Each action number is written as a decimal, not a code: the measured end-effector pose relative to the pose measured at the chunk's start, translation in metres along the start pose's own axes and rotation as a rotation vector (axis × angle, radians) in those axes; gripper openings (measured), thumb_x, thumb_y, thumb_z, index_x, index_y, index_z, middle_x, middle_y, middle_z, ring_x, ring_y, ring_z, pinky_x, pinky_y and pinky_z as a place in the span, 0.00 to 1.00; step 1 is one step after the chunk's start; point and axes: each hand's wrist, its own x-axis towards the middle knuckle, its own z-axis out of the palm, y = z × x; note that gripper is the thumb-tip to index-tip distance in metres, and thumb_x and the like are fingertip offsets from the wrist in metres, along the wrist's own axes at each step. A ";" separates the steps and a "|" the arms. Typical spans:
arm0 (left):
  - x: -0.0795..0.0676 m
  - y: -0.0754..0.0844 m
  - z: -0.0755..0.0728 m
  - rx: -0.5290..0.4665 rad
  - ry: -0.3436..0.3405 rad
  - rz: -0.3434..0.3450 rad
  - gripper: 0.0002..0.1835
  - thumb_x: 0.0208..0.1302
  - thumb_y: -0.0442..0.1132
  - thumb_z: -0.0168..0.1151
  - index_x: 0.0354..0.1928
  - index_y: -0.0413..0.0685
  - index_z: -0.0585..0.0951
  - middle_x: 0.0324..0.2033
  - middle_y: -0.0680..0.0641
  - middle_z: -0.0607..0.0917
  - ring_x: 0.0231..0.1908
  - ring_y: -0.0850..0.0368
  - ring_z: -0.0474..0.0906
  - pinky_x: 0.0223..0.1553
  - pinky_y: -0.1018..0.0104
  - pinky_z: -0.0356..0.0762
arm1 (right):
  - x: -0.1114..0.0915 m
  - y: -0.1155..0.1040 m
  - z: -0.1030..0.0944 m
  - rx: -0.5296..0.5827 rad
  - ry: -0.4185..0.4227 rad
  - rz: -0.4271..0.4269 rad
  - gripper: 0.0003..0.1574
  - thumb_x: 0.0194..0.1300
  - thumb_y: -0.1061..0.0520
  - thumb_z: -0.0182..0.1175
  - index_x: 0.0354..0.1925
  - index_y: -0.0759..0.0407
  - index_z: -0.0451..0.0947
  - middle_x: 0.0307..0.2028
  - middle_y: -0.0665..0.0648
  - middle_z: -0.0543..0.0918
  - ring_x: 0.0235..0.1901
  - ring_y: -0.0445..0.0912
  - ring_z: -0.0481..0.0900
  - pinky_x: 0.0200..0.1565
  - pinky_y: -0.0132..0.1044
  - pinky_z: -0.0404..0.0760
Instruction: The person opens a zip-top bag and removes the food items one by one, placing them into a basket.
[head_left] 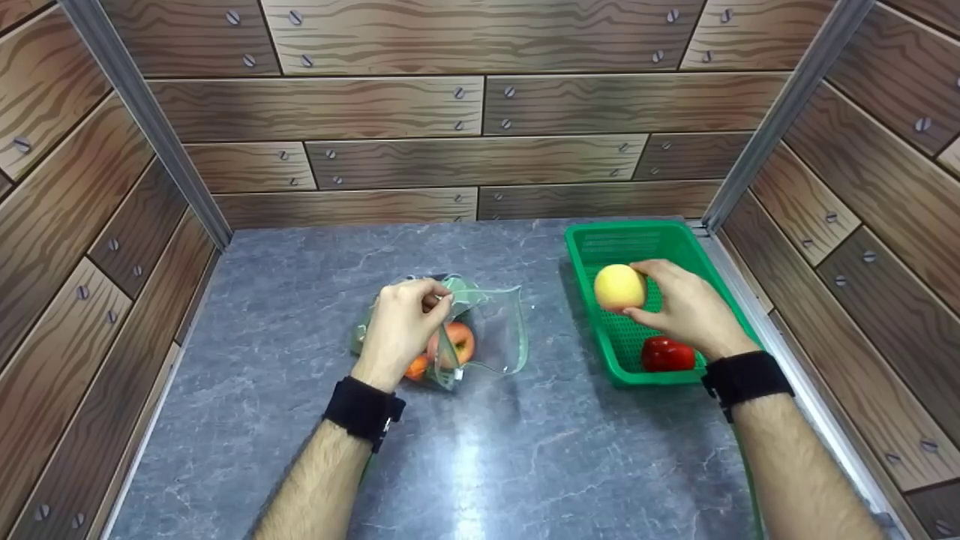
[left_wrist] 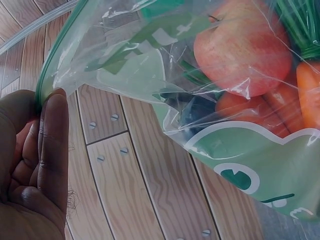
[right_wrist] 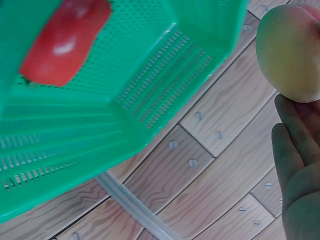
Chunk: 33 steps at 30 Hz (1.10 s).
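My left hand (head_left: 401, 322) pinches the zip edge of a clear plastic bag (head_left: 504, 330) with green print, between thumb and fingers. Through the film in the left wrist view show a red apple (left_wrist: 242, 52), orange carrots (left_wrist: 307, 87) with green stems, and something dark beneath. On the right, a yellow peach (head_left: 619, 289) with a reddish blush is held by my right hand (head_left: 686, 311), thumb and fingers around its side. In the head view it overlaps a green basket (head_left: 660, 378). A glossy red bell pepper (head_left: 666, 354) lies in the basket's near end.
Beneath everything is a grey marbled tabletop (head_left: 277, 420). Wood-print walls (head_left: 382, 109) enclose it at the back and both sides, with metal strips at the corners. The basket stands close to the right wall.
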 end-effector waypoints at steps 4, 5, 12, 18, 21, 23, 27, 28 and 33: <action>0.000 0.000 0.000 0.001 -0.003 -0.001 0.04 0.80 0.36 0.77 0.46 0.45 0.97 0.37 0.45 0.98 0.37 0.52 0.96 0.42 0.55 0.97 | -0.006 0.009 0.006 -0.002 -0.033 0.033 0.44 0.73 0.51 0.85 0.76 0.66 0.80 0.70 0.71 0.88 0.67 0.69 0.89 0.67 0.72 0.90; 0.000 0.000 0.000 0.001 -0.003 0.000 0.04 0.80 0.36 0.77 0.46 0.45 0.97 0.37 0.45 0.98 0.37 0.52 0.96 0.42 0.55 0.97 | -0.007 0.011 0.008 -0.002 -0.039 0.040 0.44 0.73 0.51 0.85 0.77 0.66 0.80 0.70 0.72 0.88 0.67 0.69 0.89 0.67 0.72 0.90; 0.000 0.001 0.001 -0.009 -0.005 0.006 0.04 0.80 0.36 0.77 0.46 0.45 0.97 0.37 0.45 0.98 0.37 0.52 0.96 0.42 0.55 0.97 | -0.017 0.024 0.019 -0.009 -0.088 0.076 0.45 0.73 0.50 0.85 0.77 0.66 0.80 0.70 0.72 0.87 0.67 0.70 0.89 0.67 0.72 0.90; -0.001 0.002 0.002 -0.021 -0.005 0.007 0.04 0.80 0.36 0.76 0.46 0.45 0.97 0.37 0.46 0.98 0.37 0.52 0.96 0.42 0.56 0.97 | -0.024 0.030 0.028 -0.022 -0.139 0.068 0.44 0.72 0.50 0.85 0.76 0.68 0.81 0.70 0.74 0.88 0.67 0.71 0.90 0.64 0.72 0.91; -0.001 0.002 0.002 -0.023 -0.007 0.006 0.04 0.80 0.35 0.76 0.46 0.45 0.97 0.37 0.46 0.98 0.37 0.53 0.96 0.42 0.56 0.97 | -0.028 0.031 0.032 -0.023 -0.148 0.058 0.43 0.72 0.50 0.85 0.75 0.69 0.82 0.68 0.74 0.89 0.65 0.71 0.91 0.63 0.72 0.92; -0.001 0.001 0.002 -0.021 -0.005 0.002 0.04 0.80 0.35 0.77 0.46 0.45 0.97 0.37 0.46 0.98 0.37 0.53 0.96 0.42 0.56 0.97 | -0.030 0.031 0.035 -0.016 -0.156 0.058 0.42 0.72 0.49 0.85 0.74 0.68 0.83 0.67 0.73 0.90 0.64 0.70 0.91 0.63 0.70 0.92; -0.001 0.001 0.002 -0.019 -0.004 -0.005 0.04 0.80 0.35 0.77 0.47 0.45 0.97 0.36 0.45 0.98 0.37 0.52 0.96 0.42 0.55 0.97 | -0.031 0.031 0.041 0.006 -0.177 0.065 0.43 0.73 0.44 0.85 0.74 0.66 0.84 0.67 0.71 0.91 0.56 0.64 0.93 0.57 0.65 0.94; -0.001 0.001 0.002 -0.020 -0.004 -0.004 0.04 0.80 0.35 0.77 0.47 0.45 0.97 0.36 0.45 0.98 0.37 0.52 0.96 0.42 0.55 0.97 | -0.031 0.032 0.042 0.010 -0.181 0.065 0.44 0.72 0.43 0.85 0.74 0.66 0.84 0.66 0.71 0.91 0.54 0.63 0.93 0.55 0.63 0.94; 0.000 0.001 0.004 -0.023 -0.006 0.001 0.04 0.80 0.35 0.77 0.47 0.44 0.97 0.37 0.45 0.98 0.37 0.53 0.96 0.43 0.55 0.97 | -0.035 0.036 0.045 0.000 -0.189 0.052 0.42 0.71 0.44 0.86 0.71 0.66 0.86 0.64 0.71 0.92 0.50 0.59 0.92 0.50 0.57 0.93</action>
